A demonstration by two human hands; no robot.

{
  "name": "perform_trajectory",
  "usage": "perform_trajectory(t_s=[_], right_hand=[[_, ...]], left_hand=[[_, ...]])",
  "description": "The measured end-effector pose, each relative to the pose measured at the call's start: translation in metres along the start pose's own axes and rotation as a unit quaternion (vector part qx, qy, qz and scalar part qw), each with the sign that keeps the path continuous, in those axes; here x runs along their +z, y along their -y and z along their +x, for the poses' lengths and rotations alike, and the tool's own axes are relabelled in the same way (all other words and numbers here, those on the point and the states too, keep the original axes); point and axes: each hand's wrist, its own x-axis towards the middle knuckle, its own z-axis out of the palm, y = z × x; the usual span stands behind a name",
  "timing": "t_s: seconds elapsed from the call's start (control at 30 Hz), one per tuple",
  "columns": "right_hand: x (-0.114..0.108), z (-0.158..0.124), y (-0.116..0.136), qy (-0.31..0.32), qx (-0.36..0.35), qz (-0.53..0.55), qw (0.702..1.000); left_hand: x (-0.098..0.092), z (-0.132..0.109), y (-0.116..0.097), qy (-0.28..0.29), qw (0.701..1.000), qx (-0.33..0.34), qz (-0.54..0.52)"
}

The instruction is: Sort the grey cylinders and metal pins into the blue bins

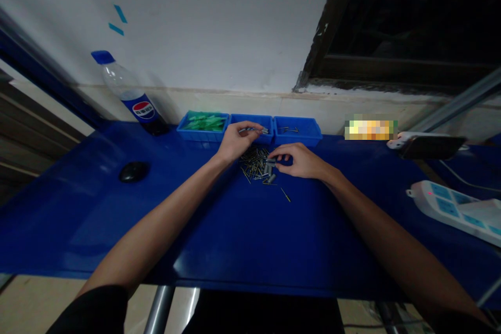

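Observation:
My left hand [238, 140] is over the front of the middle blue bin [234, 119], fingers and thumb pinched together. Small metal pieces [265, 130] show in that bin beside the fingertips; what the fingers hold, if anything, is too small to make out. Below, a pile of thin metal pins [252, 164] lies on the blue table. At its right edge are several short grey cylinders [270, 171]. My right hand [298, 162] is closed at these cylinders, thumb and forefinger around a grey cylinder [271, 160]. One loose pin [286, 195] rests nearer to me.
The left bin [188, 136] holds green pieces [205, 122]; the right bin [301, 141] holds a few metal pins [289, 129]. A cola bottle [136, 102] and black mouse [133, 171] are left. At right are a phone [434, 147], power strip [450, 203] and blurred yellow item [370, 129].

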Motion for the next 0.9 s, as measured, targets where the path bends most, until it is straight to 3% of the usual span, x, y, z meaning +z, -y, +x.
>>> perform_trajectory(t_s=[0.17,0.9], right_hand=[[-0.002,0.0,-0.001,0.042,-0.024,-0.002,0.999],[0.003,0.002,-0.009,0.015,-0.041,-0.061,0.997]], left_hand=[[0.001,-0.001,-0.001,0.008,1.0,0.003,0.011],[0.001,-0.002,-0.001,0.025,0.999,0.012,0.024]])
